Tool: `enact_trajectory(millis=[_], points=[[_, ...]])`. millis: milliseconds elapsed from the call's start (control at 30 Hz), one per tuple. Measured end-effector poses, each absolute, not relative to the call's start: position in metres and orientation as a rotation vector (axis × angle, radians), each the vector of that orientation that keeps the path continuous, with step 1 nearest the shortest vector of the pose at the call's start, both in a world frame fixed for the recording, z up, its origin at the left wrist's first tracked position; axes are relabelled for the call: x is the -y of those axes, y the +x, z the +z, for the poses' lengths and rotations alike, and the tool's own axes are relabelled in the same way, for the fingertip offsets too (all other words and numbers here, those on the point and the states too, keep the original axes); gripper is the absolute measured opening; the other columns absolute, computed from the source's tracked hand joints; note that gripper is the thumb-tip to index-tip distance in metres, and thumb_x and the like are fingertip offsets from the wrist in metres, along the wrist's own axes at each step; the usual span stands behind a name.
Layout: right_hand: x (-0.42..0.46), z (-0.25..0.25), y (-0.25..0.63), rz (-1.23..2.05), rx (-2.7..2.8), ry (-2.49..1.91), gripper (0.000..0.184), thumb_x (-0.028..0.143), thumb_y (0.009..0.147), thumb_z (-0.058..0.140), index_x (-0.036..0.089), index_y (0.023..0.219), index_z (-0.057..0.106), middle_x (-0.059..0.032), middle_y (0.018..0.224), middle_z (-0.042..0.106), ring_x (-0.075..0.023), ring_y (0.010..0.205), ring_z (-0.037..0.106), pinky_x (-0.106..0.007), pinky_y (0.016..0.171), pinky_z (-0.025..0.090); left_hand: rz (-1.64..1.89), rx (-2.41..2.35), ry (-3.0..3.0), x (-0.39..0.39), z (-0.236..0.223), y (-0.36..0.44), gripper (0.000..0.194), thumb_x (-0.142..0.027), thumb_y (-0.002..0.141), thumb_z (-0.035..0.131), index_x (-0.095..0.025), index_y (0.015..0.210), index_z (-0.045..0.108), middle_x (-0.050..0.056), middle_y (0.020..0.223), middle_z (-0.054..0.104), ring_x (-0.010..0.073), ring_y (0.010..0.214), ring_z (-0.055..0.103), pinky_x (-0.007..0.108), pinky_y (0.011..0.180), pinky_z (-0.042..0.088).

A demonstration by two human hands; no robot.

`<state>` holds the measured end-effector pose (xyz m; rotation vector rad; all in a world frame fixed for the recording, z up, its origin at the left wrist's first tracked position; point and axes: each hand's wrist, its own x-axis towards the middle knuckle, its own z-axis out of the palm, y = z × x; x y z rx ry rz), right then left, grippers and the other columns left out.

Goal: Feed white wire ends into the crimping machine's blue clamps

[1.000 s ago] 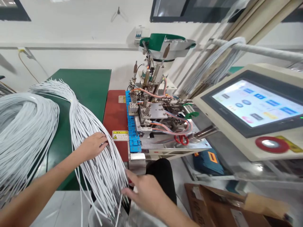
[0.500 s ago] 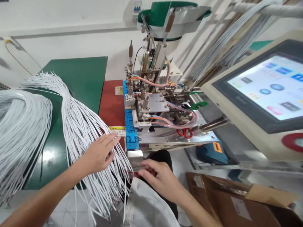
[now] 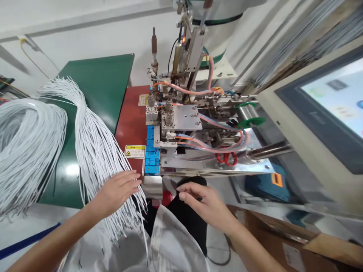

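Note:
My left hand [image 3: 119, 190] lies over a long bundle of white cables [image 3: 98, 145], its fingers stretched out and flat, not closed round them. The cables are tied near their far end, and their loose near ends fan out past the table edge. My right hand [image 3: 202, 204] hovers above my lap, fingers loosely bent, thumb a little apart from the index finger, with nothing visible in it. Just beyond both hands is the machine's row of blue clamp blocks [image 3: 152, 160], ending in a metal block [image 3: 152, 187].
A second coil of white cables [image 3: 53, 124] lies on the green table [image 3: 113, 75]. A red plate [image 3: 133, 121] carries warning labels. Right of it stand the machine with hoses, a wire spool [image 3: 251, 115], red-handled scissors [image 3: 227, 158] and a screen [image 3: 337, 109]. Cardboard boxes [image 3: 266, 241] are at lower right.
The view has shifted toward the right and down. My left hand stays over the cable bundle, a little nearer the front; my right hand has moved away from the metal block.

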<state>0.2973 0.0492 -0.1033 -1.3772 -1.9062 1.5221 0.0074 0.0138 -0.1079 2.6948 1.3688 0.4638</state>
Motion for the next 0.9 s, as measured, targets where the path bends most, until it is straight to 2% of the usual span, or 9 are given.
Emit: enact_trajectory(millis=[67,167,300,433,500,667,767,900], points=[[-0.053,-0.098,0.301,1.512,1.934,-1.393,0.026,0.040,0.080,0.052,0.018,0.084,0.065,-0.0014,0.068,0.065,-0.0127,0.059,0.055,-0.023,0.053,0.041,0.476,-1.277,2.649,-0.018,-0.106,0.017,0.019,-0.021,0.089,0.046,-0.018,0.095,0.063,0.004,0.097,0.064,0.0140,0.097,0.055,0.027,0.088,0.044],[-0.053,-0.098,0.302,1.490,1.939,-1.415,0.025,0.039,0.080,0.051,0.019,0.085,0.066,-0.0014,0.071,0.067,-0.0131,0.061,0.057,-0.023,0.053,0.041,0.260,-1.224,2.559,-0.025,-0.106,0.017,0.021,-0.028,0.089,0.044,-0.021,0.088,0.064,0.003,0.088,0.060,0.0135,0.083,0.055,0.026,0.075,0.046],[-0.041,-0.110,0.293,1.431,1.915,-1.455,0.025,0.038,0.082,0.050,0.019,0.082,0.066,-0.0015,0.072,0.067,-0.0129,0.061,0.056,-0.023,0.054,0.040,0.030,-1.124,2.585,-0.034,-0.103,0.012,0.019,-0.031,0.088,0.046,-0.022,0.094,0.062,0.004,0.088,0.057,0.0146,0.077,0.052,0.027,0.068,0.044],[-0.026,-0.115,0.276,1.408,1.873,-1.474,0.027,0.038,0.083,0.049,0.018,0.081,0.066,-0.0018,0.073,0.067,-0.0121,0.061,0.056,-0.022,0.055,0.041,-0.065,-0.996,2.719,-0.044,-0.099,0.018,0.014,-0.023,0.085,0.050,-0.019,0.078,0.062,0.005,0.089,0.056,0.0185,0.082,0.050,0.032,0.070,0.041],[-0.019,-0.114,0.269,1.400,1.851,-1.476,0.026,0.036,0.083,0.049,0.017,0.081,0.066,-0.0019,0.072,0.067,-0.0117,0.059,0.056,-0.022,0.054,0.042,0.011,-0.930,2.702,-0.048,-0.098,0.021,0.016,-0.023,0.086,0.050,-0.018,0.075,0.061,0.004,0.088,0.058,0.0181,0.082,0.051,0.033,0.074,0.041],[-0.011,-0.114,0.259,1.306,1.754,-1.435,0.021,0.028,0.082,0.048,0.017,0.092,0.064,-0.0035,0.075,0.067,-0.0127,0.063,0.059,-0.023,0.057,0.046,0.421,-1.036,2.447,-0.049,-0.105,0.026,0.019,-0.023,0.089,0.044,-0.018,0.090,0.063,0.003,0.085,0.061,0.0137,0.082,0.055,0.025,0.074,0.044],[-0.015,-0.117,0.249,1.258,1.649,-1.398,0.024,0.025,0.079,0.053,0.016,0.099,0.062,-0.0049,0.078,0.067,-0.0128,0.062,0.060,-0.024,0.056,0.049,0.573,-1.151,2.389,-0.047,-0.110,0.031,0.018,-0.023,0.088,0.046,-0.018,0.092,0.063,0.003,0.086,0.062,0.0136,0.081,0.057,0.025,0.073,0.046],[-0.027,-0.113,0.233,1.113,1.659,-1.361,0.016,0.024,0.077,0.056,0.017,0.088,0.065,-0.0046,0.077,0.066,-0.0127,0.063,0.059,-0.023,0.057,0.048,0.672,-1.197,2.365,-0.049,-0.112,0.038,0.018,-0.021,0.087,0.047,-0.018,0.097,0.061,0.004,0.088,0.063,0.0139,0.082,0.059,0.026,0.074,0.049]])
